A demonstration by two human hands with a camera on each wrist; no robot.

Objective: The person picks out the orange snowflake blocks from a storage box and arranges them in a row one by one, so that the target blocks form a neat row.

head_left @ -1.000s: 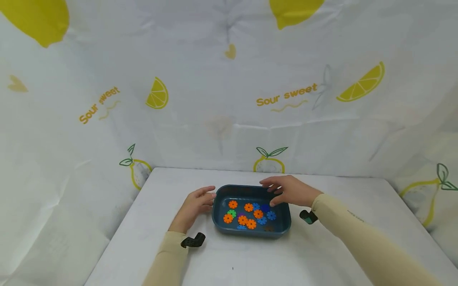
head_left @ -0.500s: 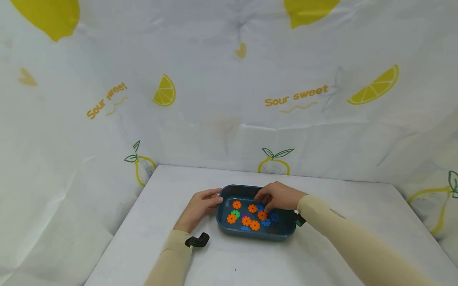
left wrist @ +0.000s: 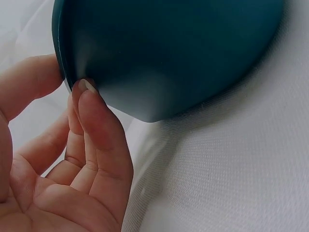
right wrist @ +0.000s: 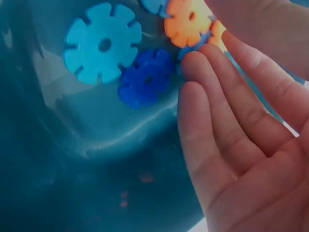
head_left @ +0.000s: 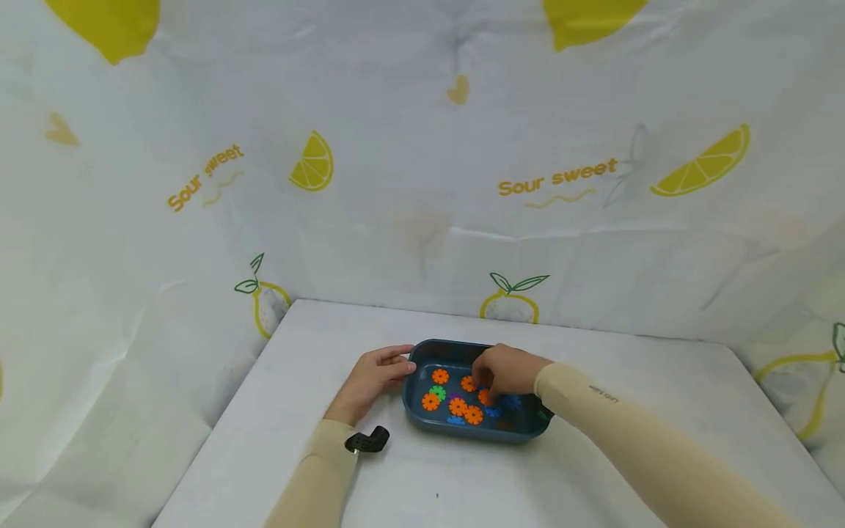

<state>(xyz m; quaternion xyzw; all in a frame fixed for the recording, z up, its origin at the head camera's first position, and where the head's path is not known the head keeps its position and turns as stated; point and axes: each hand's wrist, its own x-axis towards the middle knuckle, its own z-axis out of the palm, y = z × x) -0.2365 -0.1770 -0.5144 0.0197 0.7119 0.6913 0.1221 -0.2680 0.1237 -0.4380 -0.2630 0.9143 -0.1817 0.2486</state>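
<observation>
The table [head_left: 277, 440] bears the tray [head_left: 462, 433], steadied at its left wall by the left hand [head_left: 370, 381] with straight fingers, and the right hand [head_left: 505, 370] has dipped from the far rim into it, loosely curled fingertips [right wrist: 193, 63] now touching an orange disc [right wrist: 188, 21], nothing gripped yet.

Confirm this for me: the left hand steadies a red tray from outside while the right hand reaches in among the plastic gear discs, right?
Not quite: the tray is dark teal-blue, not red, as the head view shows. The left hand does touch its outer wall, and the right hand does reach in among the plastic gear discs.
</observation>
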